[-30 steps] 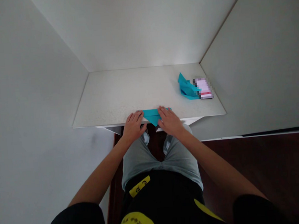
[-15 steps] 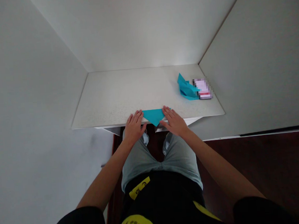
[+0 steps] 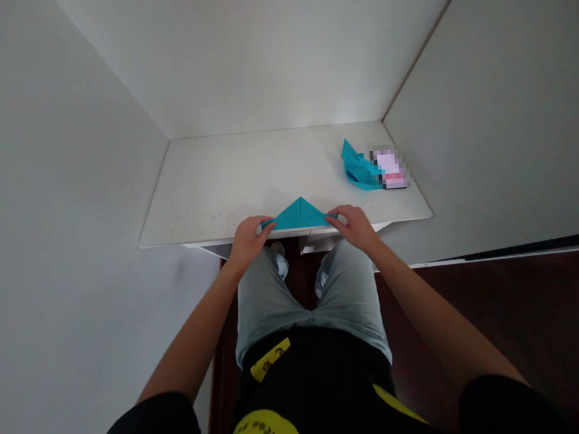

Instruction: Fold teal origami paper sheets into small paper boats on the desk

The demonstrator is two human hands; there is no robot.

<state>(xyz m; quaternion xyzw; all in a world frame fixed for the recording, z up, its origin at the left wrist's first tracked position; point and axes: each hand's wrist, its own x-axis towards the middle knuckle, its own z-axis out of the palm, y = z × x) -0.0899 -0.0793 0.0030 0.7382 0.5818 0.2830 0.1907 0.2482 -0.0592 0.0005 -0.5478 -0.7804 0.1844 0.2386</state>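
Head view, looking down on a white counter (image 3: 207, 190). At its near edge, lower middle of the frame, the left hand (image 3: 246, 242) has its fingers (image 3: 256, 226) clamped on the left corner of a blue paper triangle (image 3: 299, 215), whose tip points away from the person. The right hand (image 3: 354, 228) pinches the right corner the same way, the grip partly hidden. Toward the upper right, a folded blue paper (image 3: 359, 170) touches a pixelated pink-and-white item (image 3: 390, 167), too blurred to make out.

A home room is suggested by the white bench (image 3: 207, 183) fitted between plain white walls (image 3: 267, 58) above a dark wooden floor (image 3: 498, 321).
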